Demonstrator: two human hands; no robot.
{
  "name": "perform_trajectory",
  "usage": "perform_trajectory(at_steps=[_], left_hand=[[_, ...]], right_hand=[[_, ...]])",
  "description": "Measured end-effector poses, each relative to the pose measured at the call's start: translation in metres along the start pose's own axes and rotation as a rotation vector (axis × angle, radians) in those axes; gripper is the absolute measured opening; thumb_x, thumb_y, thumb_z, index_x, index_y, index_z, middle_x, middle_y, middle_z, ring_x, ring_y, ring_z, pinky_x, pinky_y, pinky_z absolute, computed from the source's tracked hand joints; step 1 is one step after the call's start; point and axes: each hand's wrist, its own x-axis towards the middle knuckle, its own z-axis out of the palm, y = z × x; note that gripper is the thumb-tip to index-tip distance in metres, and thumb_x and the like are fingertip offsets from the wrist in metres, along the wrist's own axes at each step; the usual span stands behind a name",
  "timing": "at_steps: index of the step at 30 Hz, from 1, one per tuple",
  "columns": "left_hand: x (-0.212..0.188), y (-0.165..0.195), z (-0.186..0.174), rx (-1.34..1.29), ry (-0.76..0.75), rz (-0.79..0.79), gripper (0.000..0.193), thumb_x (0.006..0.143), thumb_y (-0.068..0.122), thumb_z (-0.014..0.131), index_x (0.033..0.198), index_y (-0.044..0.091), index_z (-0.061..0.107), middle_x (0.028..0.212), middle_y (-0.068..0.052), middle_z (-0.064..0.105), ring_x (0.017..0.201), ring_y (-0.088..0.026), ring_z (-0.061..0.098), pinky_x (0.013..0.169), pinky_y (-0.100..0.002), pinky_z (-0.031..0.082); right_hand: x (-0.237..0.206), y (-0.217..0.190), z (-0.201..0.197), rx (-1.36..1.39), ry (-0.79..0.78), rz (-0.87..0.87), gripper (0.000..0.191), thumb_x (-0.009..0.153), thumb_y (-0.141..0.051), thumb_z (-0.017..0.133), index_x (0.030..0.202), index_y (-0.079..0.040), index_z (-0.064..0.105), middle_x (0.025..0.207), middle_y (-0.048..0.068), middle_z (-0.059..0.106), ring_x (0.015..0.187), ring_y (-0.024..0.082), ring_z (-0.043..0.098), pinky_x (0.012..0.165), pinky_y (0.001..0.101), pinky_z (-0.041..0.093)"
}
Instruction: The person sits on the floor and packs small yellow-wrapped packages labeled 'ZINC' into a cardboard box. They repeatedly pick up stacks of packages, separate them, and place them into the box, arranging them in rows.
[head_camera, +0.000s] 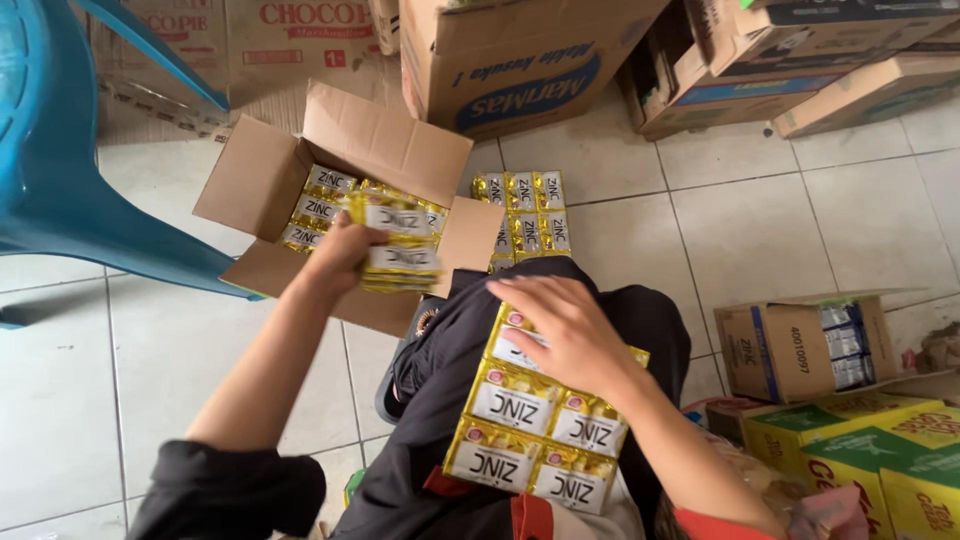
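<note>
Your left hand clenches a sachet bundle over the open carton; your right hand lies flat, released, on the lap sachet sheet.

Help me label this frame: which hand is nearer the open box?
Left. The left hand holds a stack of gold sachets right over the open box. The right hand rests on a sachet sheet on the lap, clear of it.
</note>
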Motion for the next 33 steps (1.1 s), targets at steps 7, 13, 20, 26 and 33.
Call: perform_trajectory(at_steps=[7, 13, 20, 26, 33], left_hand=[[0.085, -0.024, -0.061, 0.36, -0.046, 0.188, 0.076, 0.084, -0.009, 0.069, 0.153, 0.002, 0.039, 0.128, -0.022, 0.067, 0.108, -0.03, 0.07, 0.082, -0.038, 0.064], [0.119, -0.087, -0.067, 1.578, 0.047, 0.187, 0.075, 0.094, 0.022, 0.067, 0.159, 0.011, 0.03, 0.13, -0.029, 0.063, 0.119, -0.041, 0.064, 0.097, -0.053, 0.053], [0.132, -0.117, -0.043, 1.491, 0.159, -0.018, 0.08, 0.089, 0.02, 0.058, 0.161, 0.013, 0.024, 0.167, -0.023, 0.025, 0.149, -0.039, 0.038, 0.119, -0.053, 0.036], [0.171, -0.113, -0.048, 1.109, 0.263, 0.19, 0.102, 0.083, 0.03, 0.067, 0.158, -0.009, 0.011, 0.161, -0.036, 0.019, 0.15, -0.046, 0.025, 0.123, -0.045, 0.026], [0.183, -0.111, -0.027, 1.13, 0.216, 0.102, 0.098, 0.075, 0.033, 0.076, 0.155, -0.004, 0.034, 0.156, -0.029, 0.042, 0.146, -0.041, 0.041, 0.122, -0.043, 0.033]], right_hand=[[-0.021, 0.004, -0.01, 0.033, -0.019, 0.209, 0.044, 0.088, -0.02, 0.077, 0.129, -0.009, 0.066, 0.115, 0.01, 0.075, 0.108, 0.028, 0.07, 0.104, 0.0474, 0.048], [-0.03, 0.011, -0.013, 0.006, -0.013, 0.302, 0.044, 0.087, -0.016, 0.077, 0.129, -0.007, 0.066, 0.113, 0.01, 0.075, 0.104, 0.026, 0.072, 0.104, 0.0495, 0.049], [-0.058, 0.009, -0.028, -0.039, 0.046, 0.433, 0.04, 0.087, -0.013, 0.075, 0.126, -0.008, 0.068, 0.114, 0.01, 0.076, 0.106, 0.027, 0.072, 0.105, 0.0489, 0.049], [-0.095, 0.003, -0.044, -0.119, 0.118, 0.567, 0.039, 0.086, -0.011, 0.075, 0.124, -0.008, 0.068, 0.113, 0.009, 0.076, 0.106, 0.025, 0.072, 0.106, 0.0472, 0.049], [-0.126, -0.002, -0.048, -0.16, 0.124, 0.773, 0.041, 0.085, -0.009, 0.074, 0.126, -0.008, 0.069, 0.112, 0.007, 0.077, 0.107, 0.022, 0.073, 0.107, 0.0452, 0.049]])
